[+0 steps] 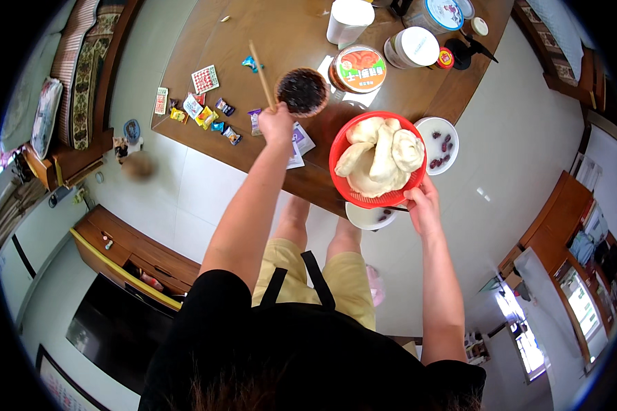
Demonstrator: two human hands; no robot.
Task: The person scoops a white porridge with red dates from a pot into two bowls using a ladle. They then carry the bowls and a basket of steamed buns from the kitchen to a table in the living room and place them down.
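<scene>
My left hand [276, 123] is closed around a pair of light wooden chopsticks [261, 74], seen close together as one stick. The same hand touches the near side of a round bowl [301, 92] filled with something dark and glossy; how it grips the bowl is partly hidden. On the right, my right hand [424, 204] grips the near rim of a red plastic basket [337, 144]. Several pale steamed buns or dough pieces [380, 154] are heaped in it. Two white bowls with dark red dates, one right of the basket [451, 130] and one partly beneath it [365, 218], sit close by.
On the brown wooden table [281, 24] lie scattered wrapped candies [206, 116] at the left. A round tub with an orange-and-green lid [360, 69], a white canister [350, 22] and a white-lidded jar [418, 46] stand beyond the basket. A cat [134, 161] is on the floor at left.
</scene>
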